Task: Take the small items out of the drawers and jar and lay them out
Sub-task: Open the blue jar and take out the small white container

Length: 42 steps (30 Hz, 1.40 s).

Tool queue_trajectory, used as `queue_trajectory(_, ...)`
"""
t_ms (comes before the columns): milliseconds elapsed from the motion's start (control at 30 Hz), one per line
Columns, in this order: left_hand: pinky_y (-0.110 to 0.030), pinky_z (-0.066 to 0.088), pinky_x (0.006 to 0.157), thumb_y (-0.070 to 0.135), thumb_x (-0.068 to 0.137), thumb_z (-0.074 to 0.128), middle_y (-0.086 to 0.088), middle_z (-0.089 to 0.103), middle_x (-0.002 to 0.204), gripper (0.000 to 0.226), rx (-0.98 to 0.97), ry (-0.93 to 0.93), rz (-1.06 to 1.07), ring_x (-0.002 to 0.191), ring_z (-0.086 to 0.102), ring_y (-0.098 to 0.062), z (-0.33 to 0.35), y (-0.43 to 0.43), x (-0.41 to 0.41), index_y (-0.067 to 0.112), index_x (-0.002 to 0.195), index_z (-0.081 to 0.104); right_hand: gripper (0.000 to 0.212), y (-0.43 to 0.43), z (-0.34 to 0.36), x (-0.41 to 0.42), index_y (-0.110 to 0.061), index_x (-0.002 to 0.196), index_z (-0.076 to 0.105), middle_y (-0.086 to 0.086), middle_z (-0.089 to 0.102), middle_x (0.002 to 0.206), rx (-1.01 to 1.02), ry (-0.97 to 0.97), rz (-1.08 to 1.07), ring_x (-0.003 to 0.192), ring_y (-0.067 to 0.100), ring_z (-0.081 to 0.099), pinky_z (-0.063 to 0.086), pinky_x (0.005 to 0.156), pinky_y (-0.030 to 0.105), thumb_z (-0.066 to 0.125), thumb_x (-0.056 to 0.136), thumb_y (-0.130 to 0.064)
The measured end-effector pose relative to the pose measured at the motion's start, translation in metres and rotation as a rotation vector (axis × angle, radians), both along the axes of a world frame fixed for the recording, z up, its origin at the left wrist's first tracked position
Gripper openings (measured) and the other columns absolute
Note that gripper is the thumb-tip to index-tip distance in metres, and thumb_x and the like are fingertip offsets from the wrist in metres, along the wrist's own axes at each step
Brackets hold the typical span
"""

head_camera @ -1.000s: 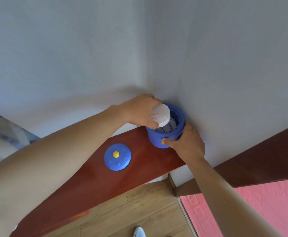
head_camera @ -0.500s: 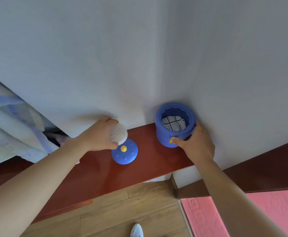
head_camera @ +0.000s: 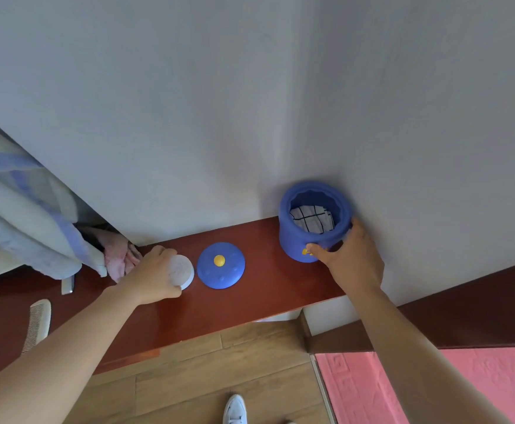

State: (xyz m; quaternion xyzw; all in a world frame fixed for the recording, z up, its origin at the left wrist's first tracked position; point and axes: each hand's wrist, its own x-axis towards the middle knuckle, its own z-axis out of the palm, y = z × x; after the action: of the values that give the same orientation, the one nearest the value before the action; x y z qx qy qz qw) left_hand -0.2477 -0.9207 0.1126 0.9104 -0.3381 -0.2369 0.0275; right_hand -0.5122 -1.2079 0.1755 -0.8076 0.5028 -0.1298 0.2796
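Note:
A blue jar (head_camera: 312,221) stands open on the red-brown wooden ledge (head_camera: 268,289), in the corner of the white walls. A white cloth with a black grid (head_camera: 311,220) lies inside it. My right hand (head_camera: 349,258) grips the jar's lower right side. The jar's blue lid (head_camera: 221,266), with a yellow knob, lies flat on the ledge to the left. Just left of the lid, my left hand (head_camera: 155,276) holds a small round white container (head_camera: 181,270) low at the ledge surface; whether it touches the wood is unclear.
A white comb (head_camera: 37,324) lies on the ledge at far left. Pale blue and pink fabric (head_camera: 36,221) hangs over the ledge's left part. Below are wooden floor boards (head_camera: 207,368), a pink mat (head_camera: 464,384) at the right and a white shoe (head_camera: 235,408).
My left hand lifted the white container out of the jar and carried it left past the lid, down to the ledge. My right hand stayed on the jar.

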Motion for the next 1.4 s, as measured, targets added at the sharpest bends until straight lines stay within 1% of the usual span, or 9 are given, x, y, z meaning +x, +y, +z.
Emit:
queue_trajectory(67,-0.029,0.031,0.085,0.045,0.051,0.066,0.003,0.038,0.129,0.089,-0.009,0.007,-0.005,0.115,0.042,-0.017,-0.002,-0.001,0.000,0.022,0.132,0.039,0.101,0.000,-0.001,0.000,-0.019,0.140,0.038,-0.001,0.056,0.131,0.004,0.004,-0.001,0.120,0.021,0.052,0.050,0.090,0.043,0.081,0.059,-0.062)
queue_trajectory(200,-0.039,0.032,0.102,0.053,0.055,0.068,0.000,0.036,0.139,0.098,0.020,-0.023,-0.008,0.128,0.037,-0.021,-0.003,-0.004,0.001,0.019,0.141,0.034,0.102,0.001,-0.003,0.000,-0.019,0.143,0.035,0.001,0.054,0.134,0.020,-0.020,-0.008,0.123,0.021,0.050,0.048,0.091,0.041,0.082,0.061,-0.058)
queue_trajectory(333,-0.039,0.041,0.098,0.069,0.063,0.062,0.000,0.041,0.141,0.092,-0.085,-0.113,0.012,0.128,0.041,-0.024,0.007,-0.015,-0.003,0.026,0.141,0.037,0.103,0.000,-0.003,0.000,-0.018,0.143,0.034,0.002,0.054,0.133,0.027,-0.020,-0.007,0.123,0.022,0.050,0.048,0.092,0.042,0.082,0.061,-0.058)
queue_trajectory(433,-0.034,0.045,0.089,0.053,0.072,0.069,0.004,0.053,0.125,0.063,-0.234,-0.151,-0.073,0.114,0.052,-0.020,0.015,-0.035,-0.012,0.026,0.127,0.053,0.103,0.000,-0.003,0.000,-0.018,0.143,0.034,0.002,0.054,0.132,0.026,-0.011,-0.011,0.122,0.023,0.051,0.049,0.090,0.041,0.081,0.061,-0.059)
queue_trajectory(533,-0.029,0.044,0.080,0.043,0.076,0.069,0.012,0.058,0.106,0.044,-0.273,-0.021,-0.134,0.099,0.058,-0.015,0.023,-0.056,-0.027,0.031,0.116,0.058,0.102,0.000,-0.002,0.000,-0.020,0.143,0.035,0.001,0.055,0.131,0.033,-0.005,-0.012,0.120,0.022,0.052,0.050,0.090,0.042,0.081,0.061,-0.059)
queue_trajectory(733,-0.034,0.049,0.081,0.032,0.083,0.059,0.005,0.058,0.110,0.036,-0.197,-0.058,-0.184,0.097,0.058,-0.018,0.021,-0.085,-0.045,0.026,0.118,0.058,0.103,0.000,0.000,0.001,-0.018,0.143,0.034,0.002,0.054,0.132,0.025,0.002,-0.006,0.121,0.022,0.051,0.049,0.090,0.042,0.081,0.061,-0.059)
queue_trajectory(1000,-0.033,0.047,0.072,0.021,0.080,0.058,0.001,0.060,0.099,0.022,-0.177,-0.092,-0.153,0.087,0.058,-0.022,0.018,-0.089,-0.047,0.020,0.102,0.064,0.105,0.000,-0.002,0.001,-0.015,0.145,0.032,0.003,0.052,0.135,0.021,0.012,0.000,0.123,0.022,0.049,0.048,0.091,0.039,0.080,0.063,-0.059)
queue_trajectory(1200,-0.037,0.048,0.070,0.019,0.077,0.060,-0.004,0.060,0.085,0.014,-0.448,-0.160,-0.068,0.079,0.057,-0.029,0.077,-0.117,-0.045,0.017,0.090,0.064,0.104,-0.001,-0.002,0.003,-0.015,0.143,0.034,0.003,0.052,0.133,0.079,-0.061,-0.009,0.122,0.022,0.050,0.048,0.092,0.040,0.084,0.060,-0.052)
queue_trajectory(1400,-0.035,0.047,0.071,0.021,0.074,0.062,-0.003,0.063,0.086,0.023,-0.761,-0.165,-0.176,0.078,0.058,-0.024,0.152,-0.177,-0.066,0.018,0.097,0.066,0.100,-0.001,-0.003,0.003,-0.013,0.141,0.038,0.005,0.054,0.131,0.086,-0.079,-0.012,0.119,0.023,0.052,0.050,0.089,0.040,0.085,0.061,-0.050)
